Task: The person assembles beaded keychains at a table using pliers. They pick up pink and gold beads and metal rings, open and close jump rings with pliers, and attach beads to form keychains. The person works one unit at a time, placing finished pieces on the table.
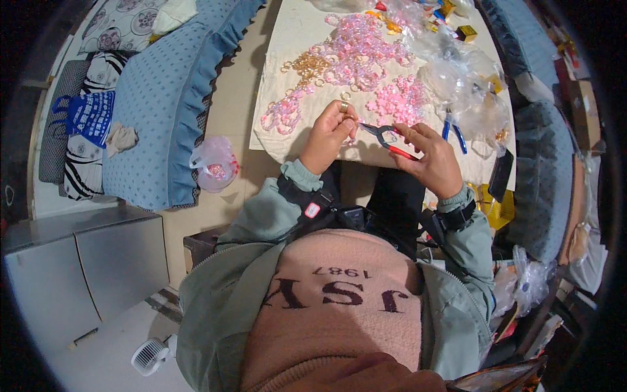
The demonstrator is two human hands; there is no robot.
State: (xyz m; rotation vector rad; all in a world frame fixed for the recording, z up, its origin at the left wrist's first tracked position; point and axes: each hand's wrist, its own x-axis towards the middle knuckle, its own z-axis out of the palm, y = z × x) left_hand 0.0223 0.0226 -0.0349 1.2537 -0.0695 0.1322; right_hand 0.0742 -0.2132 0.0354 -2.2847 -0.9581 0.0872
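Observation:
Over the near edge of the cloth-covered table, my right hand (431, 157) grips pliers (375, 130) with black jaws and red handles. Their tip points at the fingertips of my left hand (330, 136). That hand is closed in a pinch, and what it pinches is too small to make out; a bit of pink shows just below the fingers. Beyond the hands lie a heap of pink beaded strands (356, 55), gold-coloured rings (310, 66) and a pile of loose pink beads (400, 99). A shorter pink strand (282, 116) rests left of my left hand.
Blue-handled pliers (453, 130) lie right of my right hand, near clear plastic bags (467, 85) and a dark flat phone-like object (501, 175). A blue-covered sofa (163, 111) stands left, with a plastic bag of pink pieces (214, 164) on the floor beside it.

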